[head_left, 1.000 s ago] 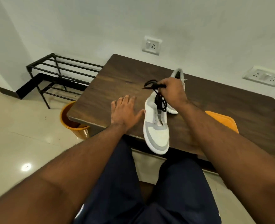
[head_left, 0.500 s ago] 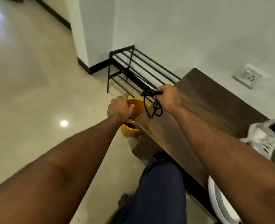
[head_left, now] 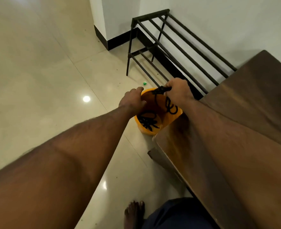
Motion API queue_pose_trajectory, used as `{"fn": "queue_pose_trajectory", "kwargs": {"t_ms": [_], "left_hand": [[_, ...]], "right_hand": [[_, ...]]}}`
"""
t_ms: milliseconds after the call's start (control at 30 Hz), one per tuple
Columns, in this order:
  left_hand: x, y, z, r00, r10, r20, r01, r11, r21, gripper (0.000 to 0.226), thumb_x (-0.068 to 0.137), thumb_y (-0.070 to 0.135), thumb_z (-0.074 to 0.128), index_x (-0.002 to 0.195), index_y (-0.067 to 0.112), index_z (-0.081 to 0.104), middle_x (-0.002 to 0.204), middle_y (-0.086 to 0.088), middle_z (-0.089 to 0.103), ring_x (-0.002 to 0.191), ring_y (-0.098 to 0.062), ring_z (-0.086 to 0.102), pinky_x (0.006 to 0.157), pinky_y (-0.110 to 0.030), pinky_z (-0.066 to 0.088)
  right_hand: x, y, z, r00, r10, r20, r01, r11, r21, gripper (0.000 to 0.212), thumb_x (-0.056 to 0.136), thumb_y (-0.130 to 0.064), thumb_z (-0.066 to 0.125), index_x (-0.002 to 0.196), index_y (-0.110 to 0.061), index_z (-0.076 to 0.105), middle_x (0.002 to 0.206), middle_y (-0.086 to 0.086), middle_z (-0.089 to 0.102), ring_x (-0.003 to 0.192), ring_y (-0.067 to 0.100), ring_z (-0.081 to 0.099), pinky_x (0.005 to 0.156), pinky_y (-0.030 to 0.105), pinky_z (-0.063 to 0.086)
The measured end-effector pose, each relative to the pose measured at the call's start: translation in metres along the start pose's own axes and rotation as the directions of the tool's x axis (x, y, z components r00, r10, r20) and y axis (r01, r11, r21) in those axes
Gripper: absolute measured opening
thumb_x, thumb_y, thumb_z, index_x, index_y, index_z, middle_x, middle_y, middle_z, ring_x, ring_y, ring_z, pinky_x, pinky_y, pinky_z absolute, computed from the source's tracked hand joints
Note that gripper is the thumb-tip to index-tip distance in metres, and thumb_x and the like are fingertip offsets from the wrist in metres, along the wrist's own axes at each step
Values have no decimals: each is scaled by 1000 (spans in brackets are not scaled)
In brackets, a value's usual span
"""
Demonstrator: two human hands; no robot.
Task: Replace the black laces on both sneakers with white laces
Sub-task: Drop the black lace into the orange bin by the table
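Black lace [head_left: 170,106], limp and light, dangles from the right hand [head_left: 179,91], pinched at its bunched top over the orange bucket [head_left: 153,131] at twelve o'clock. Left hand [head_left: 131,101] hovers loosely curled, empty, at the bucket's nine o'clock rim.

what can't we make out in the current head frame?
- Sneakers and white laces: outside the head view.
- Left hand fingers: curled out of sight behind the hand; contact with the orange bucket rim unclear.
- Bucket's near side: covered by the table corner and right forearm.
- Black lace ends: bunched inside the right hand.
- Green speck on the floor: too small to identify.
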State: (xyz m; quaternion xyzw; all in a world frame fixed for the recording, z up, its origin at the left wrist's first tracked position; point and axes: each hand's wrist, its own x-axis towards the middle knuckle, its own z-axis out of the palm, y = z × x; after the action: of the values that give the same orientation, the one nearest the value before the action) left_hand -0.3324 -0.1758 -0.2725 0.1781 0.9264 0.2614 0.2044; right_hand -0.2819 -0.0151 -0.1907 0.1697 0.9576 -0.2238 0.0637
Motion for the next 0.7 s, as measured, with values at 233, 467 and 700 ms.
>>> {"fn": "queue_pose_trajectory", "kwargs": {"t_ms": [233,467,700], "left_hand": [[35,6,40,997,-39,67,44,996,-82,50,88,18,63,136,13,49,126,-10,59,114,-28,58,93,-45,52],[20,27,40,996,-39,82,45,997,-67,44,89,10,57,133,16,54,125,-7,62,110,-27,60,92,-44,53],[-8,97,-13,995,45,-94,-50,998,-48,43,93,17,55,136,18,52,134,-7,55,118,-27,55,95,-39,47]], "right_hand": [[20,12,27,998,3,-63,-16,978,-208,15,89,-9,61,103,-12,68,101,9,68,89,24,66,76,40,59],[3,-2,14,979,-152,-140,118,967,-225,16,95,-8,49,99,-8,65,96,10,64,85,22,63,74,34,56],[-39,13,-69,988,-70,-141,37,974,-225,21,90,-2,48,100,-5,66,104,13,64,93,29,61,78,37,52]]}}
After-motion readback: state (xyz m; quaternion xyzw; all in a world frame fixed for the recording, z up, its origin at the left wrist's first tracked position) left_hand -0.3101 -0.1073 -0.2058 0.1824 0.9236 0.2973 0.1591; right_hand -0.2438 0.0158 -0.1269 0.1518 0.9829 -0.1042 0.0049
